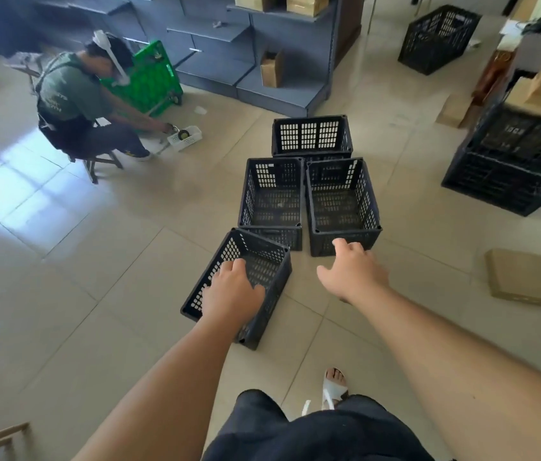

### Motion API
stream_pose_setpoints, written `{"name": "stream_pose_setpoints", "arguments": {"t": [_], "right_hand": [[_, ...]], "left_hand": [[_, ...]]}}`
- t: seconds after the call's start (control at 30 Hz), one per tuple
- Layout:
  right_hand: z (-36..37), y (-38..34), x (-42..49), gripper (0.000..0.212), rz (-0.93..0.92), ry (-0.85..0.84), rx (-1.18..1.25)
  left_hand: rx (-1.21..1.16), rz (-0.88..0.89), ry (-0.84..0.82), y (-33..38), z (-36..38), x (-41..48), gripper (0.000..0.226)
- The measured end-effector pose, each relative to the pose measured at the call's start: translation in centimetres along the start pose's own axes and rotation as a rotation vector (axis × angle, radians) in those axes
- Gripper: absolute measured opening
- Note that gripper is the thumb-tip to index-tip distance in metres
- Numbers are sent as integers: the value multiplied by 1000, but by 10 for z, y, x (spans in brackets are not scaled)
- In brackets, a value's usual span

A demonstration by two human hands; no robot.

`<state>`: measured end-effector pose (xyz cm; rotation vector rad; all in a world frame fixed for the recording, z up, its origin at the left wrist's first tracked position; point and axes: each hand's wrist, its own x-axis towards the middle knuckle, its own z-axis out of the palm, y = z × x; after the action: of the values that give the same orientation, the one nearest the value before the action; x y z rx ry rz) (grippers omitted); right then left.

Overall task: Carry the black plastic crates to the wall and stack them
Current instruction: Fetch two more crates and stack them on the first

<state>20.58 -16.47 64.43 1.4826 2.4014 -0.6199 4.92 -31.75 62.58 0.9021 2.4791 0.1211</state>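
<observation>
Several empty black plastic crates sit together on the tiled floor. The nearest crate [229, 257] is turned at an angle, and my left hand [231, 294] hovers over its opening, fingers curled down and holding nothing. Behind it stand a left crate [272, 201] and a right crate [342, 201] side by side, with a farther crate [312, 134] at the back. My right hand [352, 271] is open with fingers spread, just in front of the right crate's near wall and not touching it.
A person [76, 104] sits on a stool at the left beside a green crate [149, 78]. Grey shelving [262, 44] lines the back. Larger black crates stand far right [508, 168] and back right [438, 38]. A cardboard box [518, 277] lies on the floor.
</observation>
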Motion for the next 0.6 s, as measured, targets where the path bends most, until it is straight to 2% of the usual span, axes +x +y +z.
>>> {"name": "stream_pose_setpoints", "arguments": {"t": [0.2, 0.6], "right_hand": [[-30, -10, 81, 61, -12, -70, -38], [-38, -135, 207, 60, -171, -150, -183]], "left_hand": [[-46, -65, -16, 18, -12, 61, 66], [-79, -203, -48, -54, -47, 199, 56]]}}
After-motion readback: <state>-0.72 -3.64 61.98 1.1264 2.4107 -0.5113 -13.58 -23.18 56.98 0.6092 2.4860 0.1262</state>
